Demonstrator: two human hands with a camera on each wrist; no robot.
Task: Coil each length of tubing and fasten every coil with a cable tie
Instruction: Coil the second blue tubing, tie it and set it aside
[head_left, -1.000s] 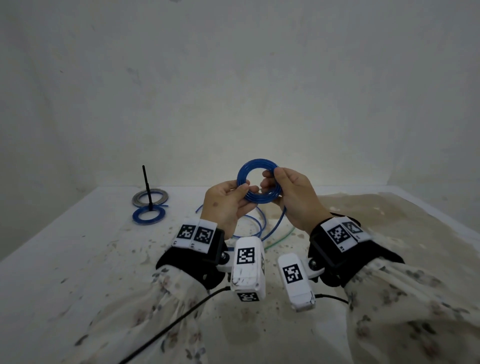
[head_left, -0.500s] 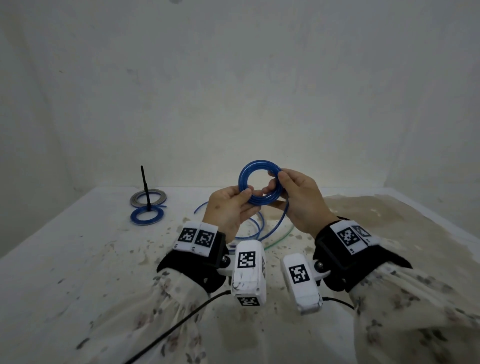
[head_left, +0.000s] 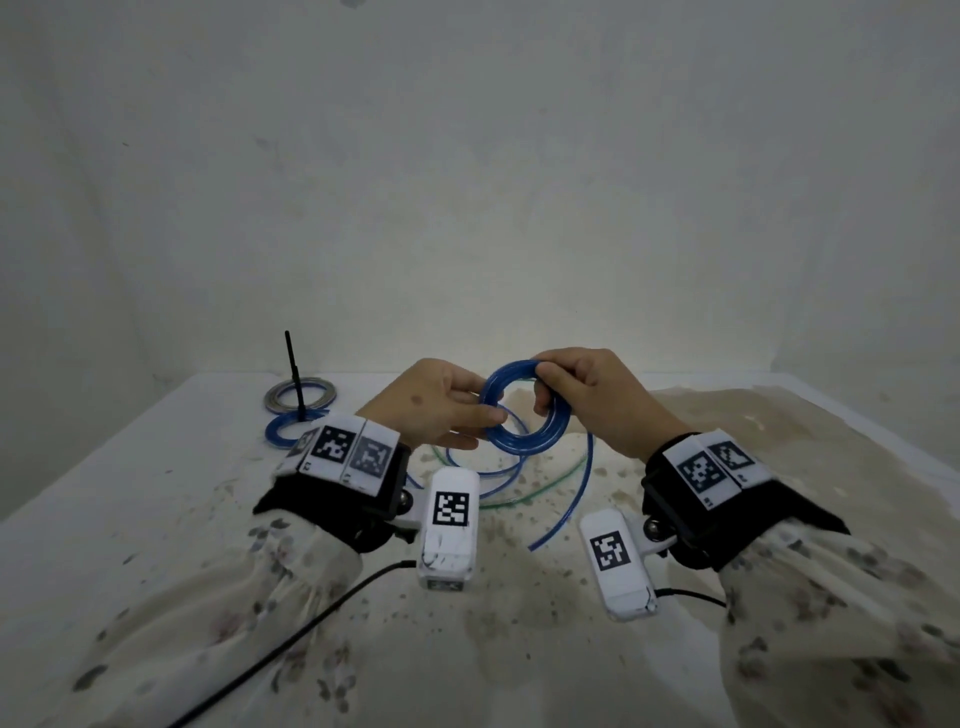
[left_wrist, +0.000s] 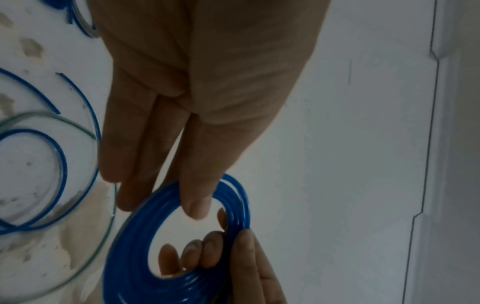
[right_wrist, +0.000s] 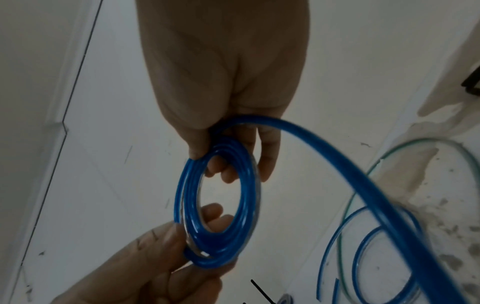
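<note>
The blue coil (head_left: 524, 410) is held above the bench (head_left: 156, 499) between both hands: its near-left rim is pinched by the left hand (head_left: 434, 408), its top-right rim is gripped by the right hand (head_left: 597, 395) with fingers curled through the ring. Compared with a second ago, the coil has been tipped flatter and lowered, and a loose tail (head_left: 569, 499) is now seen hanging to the bench. Finished coils (head_left: 291, 428) and an upright black tie (head_left: 293, 374) are set far left, well apart.
</note>
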